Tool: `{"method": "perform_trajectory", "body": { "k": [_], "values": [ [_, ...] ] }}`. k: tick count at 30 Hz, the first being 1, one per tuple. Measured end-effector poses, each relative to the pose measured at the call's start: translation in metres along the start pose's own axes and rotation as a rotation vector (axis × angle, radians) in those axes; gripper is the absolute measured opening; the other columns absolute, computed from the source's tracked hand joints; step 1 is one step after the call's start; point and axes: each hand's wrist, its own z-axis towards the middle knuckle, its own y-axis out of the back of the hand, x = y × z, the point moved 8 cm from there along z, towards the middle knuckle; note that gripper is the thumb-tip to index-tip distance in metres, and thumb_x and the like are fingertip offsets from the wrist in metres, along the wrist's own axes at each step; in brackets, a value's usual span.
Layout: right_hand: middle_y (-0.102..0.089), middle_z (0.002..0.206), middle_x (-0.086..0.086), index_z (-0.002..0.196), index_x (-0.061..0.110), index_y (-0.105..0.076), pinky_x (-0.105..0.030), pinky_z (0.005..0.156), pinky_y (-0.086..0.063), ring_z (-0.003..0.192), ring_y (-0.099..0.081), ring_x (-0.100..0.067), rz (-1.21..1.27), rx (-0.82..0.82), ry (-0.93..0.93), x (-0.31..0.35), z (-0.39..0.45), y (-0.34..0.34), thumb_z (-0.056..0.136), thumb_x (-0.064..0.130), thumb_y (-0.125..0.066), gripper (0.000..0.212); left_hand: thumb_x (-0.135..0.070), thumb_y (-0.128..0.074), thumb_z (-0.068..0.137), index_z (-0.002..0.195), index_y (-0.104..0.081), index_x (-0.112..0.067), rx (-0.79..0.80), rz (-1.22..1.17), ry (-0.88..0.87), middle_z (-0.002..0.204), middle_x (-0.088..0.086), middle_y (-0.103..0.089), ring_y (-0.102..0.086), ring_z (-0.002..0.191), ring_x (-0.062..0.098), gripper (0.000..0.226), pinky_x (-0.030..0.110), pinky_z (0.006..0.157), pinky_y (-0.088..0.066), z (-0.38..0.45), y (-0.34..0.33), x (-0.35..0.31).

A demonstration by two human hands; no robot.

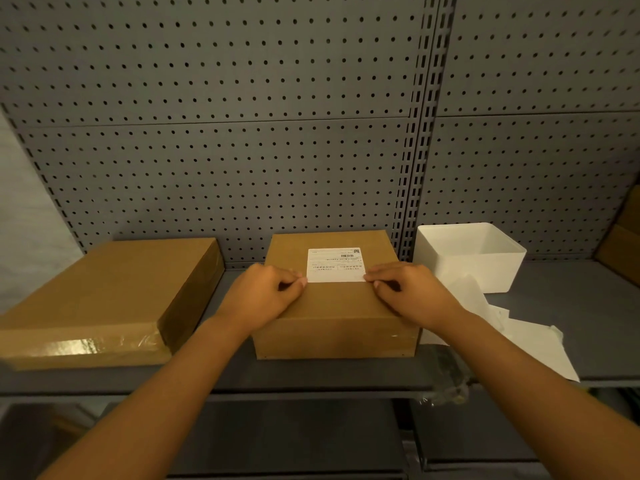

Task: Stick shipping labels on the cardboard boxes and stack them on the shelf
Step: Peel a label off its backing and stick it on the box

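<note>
White label (335, 265) corners sit pinched under my curled fingertips, left hand (265, 293) and right hand (408, 295), on the box (332, 306) atop the shelf (568, 327). I'm sticking it down; next comes smoothing it flat, I judge.

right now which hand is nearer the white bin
Right. The right hand presses the label's near right corner, just left of the white bin; the left hand is at the far corner.
</note>
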Motion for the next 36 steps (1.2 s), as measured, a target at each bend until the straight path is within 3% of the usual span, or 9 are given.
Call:
{"method": "perform_trajectory", "body": {
  "k": [2, 3, 6, 9, 19, 23, 28, 34, 36],
  "values": [
    [-0.061, 0.13, 0.004, 0.121, 0.021, -0.065, -0.022, 0.101, -0.037, 0.119, -0.054, -0.013, 0.022, -0.057, -0.056, -0.006, 0.0, 0.007, 0.096, 0.025, -0.05, 0.03, -0.045, -0.048, 0.095, 0.082, -0.075, -0.02, -0.059, 0.006, 0.029, 0.067, -0.005, -0.068, -0.059, 0.059, 0.007, 0.039, 0.025, 0.058, -0.049, 0.002, 0.005, 0.0],
    [-0.058, 0.132, 0.002, 0.123, 0.019, -0.064, -0.022, 0.101, -0.036, 0.12, -0.052, -0.015, 0.016, -0.082, -0.08, -0.008, 0.002, 0.008, 0.096, 0.024, -0.05, 0.031, -0.044, -0.048, 0.095, 0.082, -0.074, -0.02, -0.084, -0.008, 0.044, 0.07, -0.004, -0.068, -0.059, 0.06, 0.008, 0.038, 0.027, 0.058, -0.049, 0.003, 0.006, -0.003],
    [-0.031, 0.153, -0.005, 0.14, 0.017, -0.045, -0.032, 0.111, -0.029, 0.137, -0.034, -0.025, 0.008, -0.054, -0.224, -0.016, 0.009, -0.002, 0.095, 0.028, -0.049, 0.046, -0.038, -0.05, 0.095, 0.116, -0.065, -0.015, -0.065, 0.03, 0.108, 0.121, 0.001, -0.064, -0.058, 0.109, 0.019, 0.034, 0.032, 0.091, -0.046, 0.011, 0.001, -0.01],
    [-0.019, 0.158, -0.008, 0.148, 0.014, -0.028, -0.037, 0.114, -0.024, 0.141, -0.027, -0.028, 0.079, 0.05, -0.337, -0.028, 0.006, -0.016, 0.098, 0.034, -0.044, 0.057, -0.038, -0.047, 0.096, 0.124, -0.054, -0.006, 0.033, 0.1, 0.207, 0.129, 0.012, -0.054, -0.049, 0.117, 0.025, 0.043, 0.032, 0.092, -0.04, 0.01, -0.01, 0.0],
    [-0.047, 0.12, -0.005, 0.12, 0.017, -0.05, -0.035, 0.089, -0.048, 0.105, -0.051, -0.023, -0.071, -0.1, -0.291, -0.015, 0.003, -0.001, 0.088, 0.042, -0.054, 0.041, -0.046, -0.045, 0.092, 0.115, -0.061, -0.021, -0.093, 0.303, 0.214, 0.115, 0.003, -0.059, -0.05, 0.11, 0.023, 0.037, 0.037, 0.091, -0.042, 0.001, 0.007, 0.009],
    [-0.047, 0.136, -0.007, 0.133, 0.013, -0.046, -0.037, 0.103, -0.04, 0.121, -0.047, -0.024, -0.183, -0.088, -0.088, 0.018, 0.026, -0.011, 0.095, 0.037, -0.046, 0.045, -0.034, -0.043, 0.097, 0.124, -0.054, -0.017, -0.014, 0.173, 0.087, 0.125, 0.003, -0.056, -0.048, 0.119, 0.023, 0.033, 0.037, 0.099, -0.039, 0.024, -0.01, -0.007],
    [-0.028, 0.155, -0.006, 0.148, 0.014, -0.027, -0.035, 0.119, -0.017, 0.143, -0.024, -0.02, -0.16, 0.143, 0.05, 0.046, 0.05, -0.046, 0.101, 0.03, -0.033, 0.051, -0.024, -0.037, 0.1, 0.148, -0.024, -0.018, 0.234, -0.044, 0.021, 0.149, 0.007, -0.039, -0.036, 0.136, 0.023, 0.05, 0.039, 0.111, -0.031, 0.036, -0.048, -0.021],
    [-0.049, 0.139, -0.007, 0.138, 0.015, -0.041, -0.038, 0.11, -0.031, 0.125, -0.046, -0.022, -0.228, 0.081, -0.058, 0.017, 0.054, -0.031, 0.099, 0.033, -0.034, 0.044, -0.026, -0.038, 0.098, 0.143, -0.024, -0.019, 0.169, 0.042, 0.042, 0.148, 0.0, -0.04, -0.037, 0.132, 0.019, 0.048, 0.033, 0.109, -0.026, 0.034, -0.029, -0.006],
    [-0.042, 0.147, -0.008, 0.143, 0.014, -0.036, -0.036, 0.114, -0.026, 0.134, -0.038, -0.022, -0.168, 0.119, 0.028, 0.037, 0.055, -0.041, 0.099, 0.029, -0.035, 0.047, -0.025, -0.037, 0.099, 0.143, -0.023, -0.019, 0.198, -0.021, 0.004, 0.148, 0.001, -0.041, -0.037, 0.133, 0.019, 0.047, 0.033, 0.11, -0.027, 0.035, -0.035, -0.02]
  ]
}}
